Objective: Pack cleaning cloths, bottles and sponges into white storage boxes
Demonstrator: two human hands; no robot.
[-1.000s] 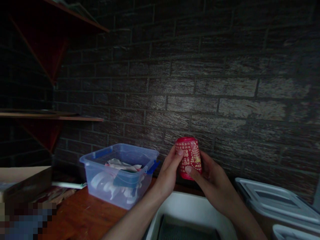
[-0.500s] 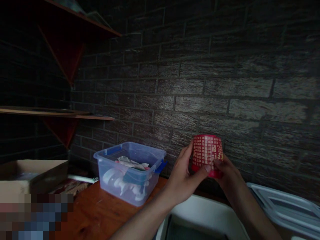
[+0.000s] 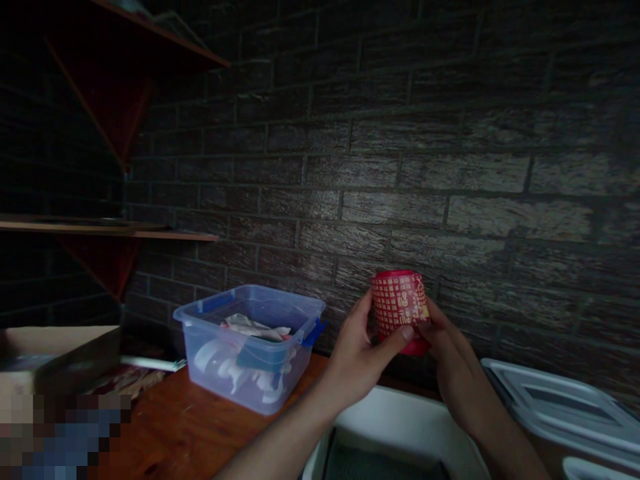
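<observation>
Between my two hands is a red cylindrical container (image 3: 399, 303) with gold Chinese characters printed round its side and a plain red base. My left hand (image 3: 357, 343) wraps its left side, the thumb lying across the lower front. On the right, my right hand (image 3: 445, 340) grips the lower part, and some of its fingers are hidden behind the container. Held in the air before the dark brick wall (image 3: 320, 167), it is above a white bin (image 3: 395, 413) with dark material inside.
A clear plastic box (image 3: 250, 353) with cloth and white items stands on the wooden table (image 3: 185, 427) at the left. Further left is an open cardboard box (image 3: 95, 353). Grey lids (image 3: 565, 400) lie at the right. Wooden shelves (image 3: 165, 233) jut from the wall.
The container has turned slightly in my hands, bringing larger characters to the front, and its top tilts a little differently. The whole scene has shifted slightly left in view.
</observation>
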